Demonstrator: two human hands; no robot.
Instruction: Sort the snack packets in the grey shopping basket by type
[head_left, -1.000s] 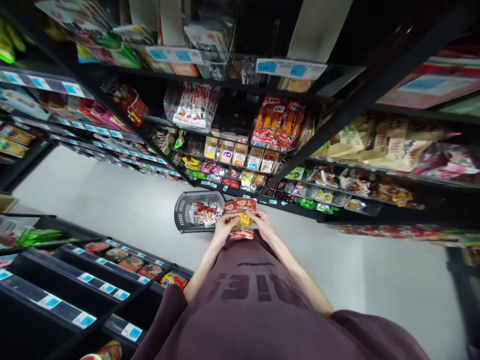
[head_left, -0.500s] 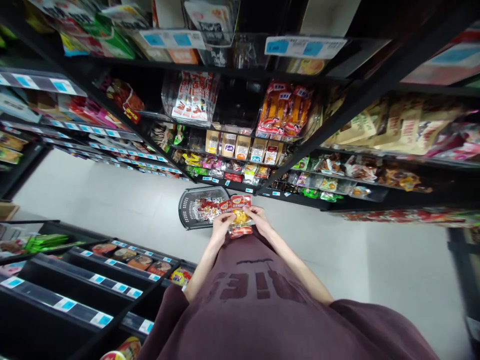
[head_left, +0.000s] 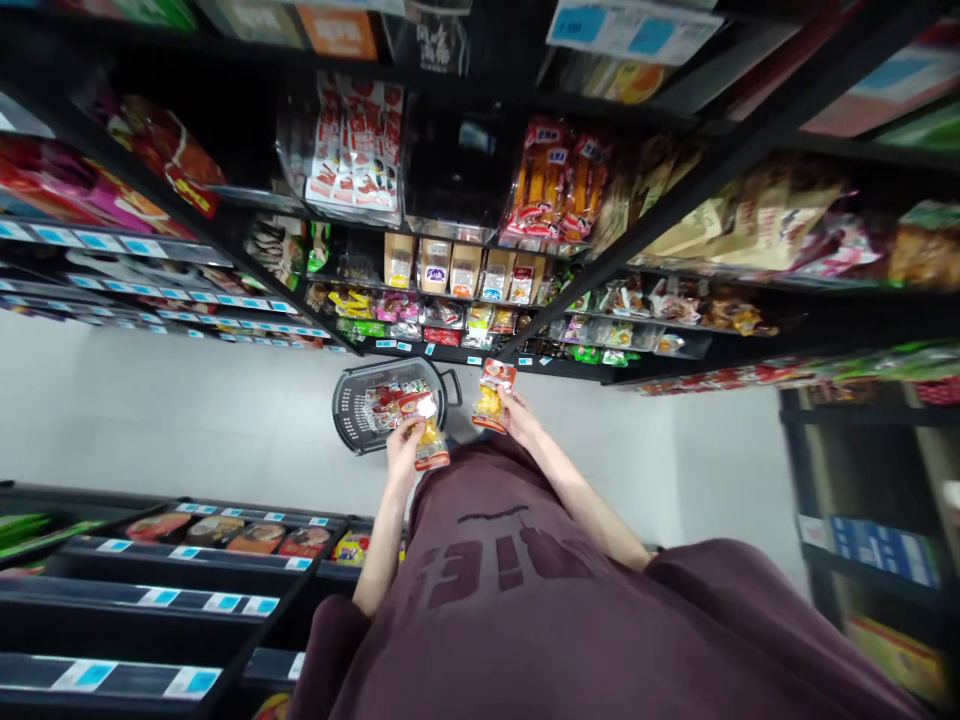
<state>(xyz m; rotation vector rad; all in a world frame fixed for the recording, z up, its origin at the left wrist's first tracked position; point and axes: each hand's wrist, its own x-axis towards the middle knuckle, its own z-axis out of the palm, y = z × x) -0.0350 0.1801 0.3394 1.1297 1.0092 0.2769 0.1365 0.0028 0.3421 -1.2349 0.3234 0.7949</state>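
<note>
Left fingers (head_left: pixel 409 429) holding one packet (head_left: pixel 431 440), right fingers (head_left: pixel 508 400) another packet (head_left: pixel 488 404), basket (head_left: pixel 349 412) near

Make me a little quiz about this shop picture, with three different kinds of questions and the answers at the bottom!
1. True or false: the left hand and right hand grip one packet together.
2. Fill the gap: the ___ hand is nearer the basket.
3. The shirt is: a) yellow, b) dark purple-brown, c) white.

Key: 1. False: there's a left-hand packet and a right-hand packet. 2. left. 3. b.

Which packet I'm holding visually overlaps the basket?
The red-yellow plastic packet in your left hand; the packet in your right hand appears clear of the dark plastic basket.
</note>
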